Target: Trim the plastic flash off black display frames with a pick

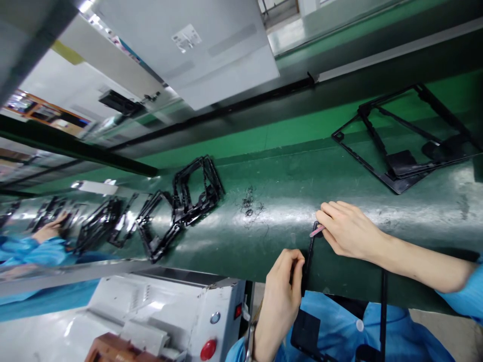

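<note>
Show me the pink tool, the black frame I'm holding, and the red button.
pink tool (pixel 317 231), head view, middle of its shaft
held black frame (pixel 309 255), head view, its thin side bar
red button (pixel 209 348), head view, centre of its cap

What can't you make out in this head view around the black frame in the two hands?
Head view:
- Thin black plastic frame: lower part hidden behind the left hand and blue smock, cut by the bottom edge.
- Small pink tool: mostly covered by the right hand; kind unclear.
- Heap of black plastic frames on the green belt: blurred, uncountable.
- White label on the grey panel: too small to read.
</note>
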Action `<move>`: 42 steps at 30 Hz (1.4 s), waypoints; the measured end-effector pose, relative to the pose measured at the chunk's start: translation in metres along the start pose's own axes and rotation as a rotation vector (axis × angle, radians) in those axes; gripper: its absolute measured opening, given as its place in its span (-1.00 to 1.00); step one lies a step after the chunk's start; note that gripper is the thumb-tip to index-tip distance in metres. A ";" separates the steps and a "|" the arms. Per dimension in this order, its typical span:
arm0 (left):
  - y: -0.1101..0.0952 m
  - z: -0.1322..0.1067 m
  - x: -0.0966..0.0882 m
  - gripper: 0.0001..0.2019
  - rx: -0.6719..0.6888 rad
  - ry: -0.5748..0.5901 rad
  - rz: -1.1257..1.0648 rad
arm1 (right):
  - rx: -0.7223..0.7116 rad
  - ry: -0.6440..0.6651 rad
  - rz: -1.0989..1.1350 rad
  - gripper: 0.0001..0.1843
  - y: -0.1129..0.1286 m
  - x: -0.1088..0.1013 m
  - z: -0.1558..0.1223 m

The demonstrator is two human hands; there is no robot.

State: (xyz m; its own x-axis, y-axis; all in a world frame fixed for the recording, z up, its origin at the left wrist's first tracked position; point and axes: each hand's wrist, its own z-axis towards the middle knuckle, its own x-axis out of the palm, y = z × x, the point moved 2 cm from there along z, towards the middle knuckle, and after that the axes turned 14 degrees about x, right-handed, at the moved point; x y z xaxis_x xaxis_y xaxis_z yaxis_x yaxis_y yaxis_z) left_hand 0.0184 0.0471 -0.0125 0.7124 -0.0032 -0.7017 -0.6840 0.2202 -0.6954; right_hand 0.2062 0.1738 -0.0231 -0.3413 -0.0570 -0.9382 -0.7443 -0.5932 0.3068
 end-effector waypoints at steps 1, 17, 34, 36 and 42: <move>0.001 0.001 0.002 -0.79 -0.016 -0.002 -0.025 | 0.000 0.000 0.000 -0.86 0.000 0.000 0.000; 0.003 0.018 0.010 -0.70 -0.130 0.024 -0.201 | 0.000 0.017 -0.021 -0.88 0.001 0.000 0.000; 0.037 0.014 -0.025 -0.66 -0.181 -0.033 -0.143 | 0.001 0.004 -0.011 -0.89 0.002 0.001 -0.001; 0.045 0.013 -0.031 -0.64 -0.179 -0.083 -0.096 | 0.003 0.004 -0.009 -0.89 0.002 0.001 -0.001; 0.066 0.029 -0.042 -0.64 -0.120 -0.208 0.007 | -0.012 -0.003 0.000 -0.88 -0.001 0.002 -0.002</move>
State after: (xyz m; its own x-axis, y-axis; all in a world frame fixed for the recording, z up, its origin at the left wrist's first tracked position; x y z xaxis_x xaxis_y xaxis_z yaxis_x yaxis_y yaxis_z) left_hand -0.0518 0.0898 -0.0245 0.7161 0.2021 -0.6680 -0.6938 0.1023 -0.7128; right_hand 0.2072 0.1729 -0.0253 -0.3426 -0.0544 -0.9379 -0.7378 -0.6025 0.3045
